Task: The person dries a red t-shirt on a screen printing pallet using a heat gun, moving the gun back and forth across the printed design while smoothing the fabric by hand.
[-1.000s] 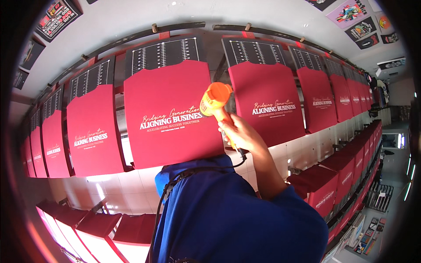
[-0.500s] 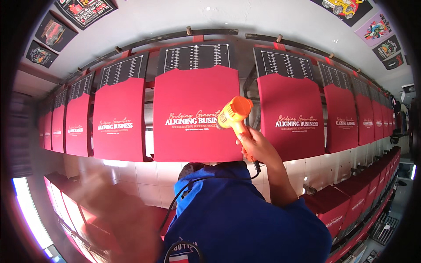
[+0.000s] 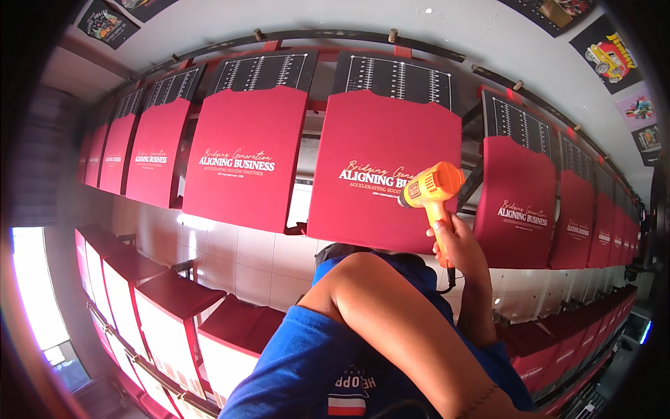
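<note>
My right hand (image 3: 464, 246) is wrapped round the handle of an orange heat gun (image 3: 438, 187), whose dark cord hangs from the handle's lower end. The gun's nozzle points left, over the light lettering on a red T-shirt (image 3: 384, 140). That shirt is stretched on a black board (image 3: 396, 66) with white scale marks. My left arm (image 3: 377, 300) is bent, its elbow up in front of my blue shirt and its forearm running to the lower right. The left hand itself lies outside the picture.
More printed red shirts on boards stand in a row to the left (image 3: 244, 153) and right (image 3: 520, 202). Behind them runs a dark rail (image 3: 335, 33). Another row of red shirts (image 3: 167, 300) stands on the near side, beyond a strip of tiled floor (image 3: 244, 255).
My left arm has swung from a blur at the lower left to a bent pose across my body. The view has turned, and the heat gun stays over the same shirt.
</note>
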`<action>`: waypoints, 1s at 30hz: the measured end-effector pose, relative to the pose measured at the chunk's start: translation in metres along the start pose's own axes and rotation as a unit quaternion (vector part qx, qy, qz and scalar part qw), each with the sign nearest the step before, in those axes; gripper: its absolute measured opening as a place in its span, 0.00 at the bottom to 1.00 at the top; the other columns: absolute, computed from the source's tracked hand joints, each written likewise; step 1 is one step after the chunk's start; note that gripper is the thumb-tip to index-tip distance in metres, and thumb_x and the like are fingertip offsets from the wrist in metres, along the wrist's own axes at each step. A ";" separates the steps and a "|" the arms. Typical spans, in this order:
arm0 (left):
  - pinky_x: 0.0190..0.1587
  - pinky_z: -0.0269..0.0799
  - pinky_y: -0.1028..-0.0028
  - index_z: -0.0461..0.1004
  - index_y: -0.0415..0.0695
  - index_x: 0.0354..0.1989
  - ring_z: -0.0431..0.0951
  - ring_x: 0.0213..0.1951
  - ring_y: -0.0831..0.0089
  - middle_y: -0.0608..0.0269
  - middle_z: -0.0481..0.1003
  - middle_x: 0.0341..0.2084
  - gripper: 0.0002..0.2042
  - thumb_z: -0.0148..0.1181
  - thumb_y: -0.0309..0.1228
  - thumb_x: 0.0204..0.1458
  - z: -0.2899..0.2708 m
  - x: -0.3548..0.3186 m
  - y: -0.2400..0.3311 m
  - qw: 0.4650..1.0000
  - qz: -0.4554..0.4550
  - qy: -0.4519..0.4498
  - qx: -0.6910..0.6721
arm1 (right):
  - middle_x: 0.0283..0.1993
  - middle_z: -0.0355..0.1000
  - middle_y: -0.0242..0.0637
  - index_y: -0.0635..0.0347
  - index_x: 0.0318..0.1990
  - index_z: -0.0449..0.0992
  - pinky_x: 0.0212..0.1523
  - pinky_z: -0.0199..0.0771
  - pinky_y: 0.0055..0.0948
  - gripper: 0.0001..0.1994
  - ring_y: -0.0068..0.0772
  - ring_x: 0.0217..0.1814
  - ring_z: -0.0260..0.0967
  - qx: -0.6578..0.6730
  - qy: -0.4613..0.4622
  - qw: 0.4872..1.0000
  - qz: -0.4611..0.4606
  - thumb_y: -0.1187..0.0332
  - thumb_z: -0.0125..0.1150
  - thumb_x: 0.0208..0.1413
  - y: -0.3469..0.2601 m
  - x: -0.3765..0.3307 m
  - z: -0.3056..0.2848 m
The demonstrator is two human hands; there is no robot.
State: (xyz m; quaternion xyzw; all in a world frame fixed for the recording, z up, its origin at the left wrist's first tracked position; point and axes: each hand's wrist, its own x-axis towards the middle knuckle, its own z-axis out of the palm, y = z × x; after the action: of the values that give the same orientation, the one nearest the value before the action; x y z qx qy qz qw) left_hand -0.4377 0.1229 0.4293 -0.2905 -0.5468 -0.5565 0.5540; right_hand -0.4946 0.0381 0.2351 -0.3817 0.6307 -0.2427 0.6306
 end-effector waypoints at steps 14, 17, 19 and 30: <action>0.37 0.70 0.59 0.73 0.40 0.28 0.72 0.29 0.57 0.55 0.70 0.24 0.18 0.66 0.44 0.51 -0.014 -0.004 0.043 0.996 0.064 0.010 -0.057 | 0.38 0.72 0.36 0.66 0.51 0.67 0.25 0.73 0.24 0.16 0.19 0.26 0.68 -0.014 -0.019 1.000 0.004 0.62 0.51 0.66 -0.024 0.023 0.069; 0.37 0.70 0.59 0.73 0.39 0.28 0.72 0.29 0.57 0.55 0.70 0.24 0.18 0.66 0.44 0.51 -0.010 -0.002 0.046 0.995 0.072 0.009 -0.066 | 0.38 0.72 0.37 0.66 0.52 0.67 0.25 0.73 0.25 0.17 0.20 0.27 0.68 -0.021 -0.011 1.000 0.013 0.61 0.51 0.66 -0.027 0.022 0.074; 0.37 0.70 0.59 0.73 0.39 0.27 0.72 0.29 0.57 0.55 0.70 0.24 0.18 0.66 0.44 0.51 -0.016 -0.007 0.054 0.995 0.069 0.010 -0.073 | 0.38 0.71 0.36 0.66 0.52 0.67 0.25 0.73 0.25 0.16 0.20 0.27 0.68 -0.010 0.004 1.000 0.002 0.61 0.51 0.66 -0.023 0.023 0.074; 0.38 0.70 0.60 0.73 0.39 0.27 0.72 0.29 0.57 0.55 0.70 0.24 0.18 0.66 0.44 0.52 -0.016 -0.011 0.066 0.993 0.074 -0.001 -0.092 | 0.36 0.72 0.35 0.66 0.53 0.67 0.24 0.72 0.25 0.18 0.21 0.26 0.68 0.018 0.053 0.998 -0.001 0.60 0.52 0.65 -0.010 0.013 0.060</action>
State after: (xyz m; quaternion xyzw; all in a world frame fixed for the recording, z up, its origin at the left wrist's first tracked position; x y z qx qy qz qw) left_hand -0.3692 0.1248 0.4346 -0.3803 -0.4705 -0.5616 0.5644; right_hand -0.4327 0.0328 0.2302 -0.3574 0.6582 -0.2743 0.6032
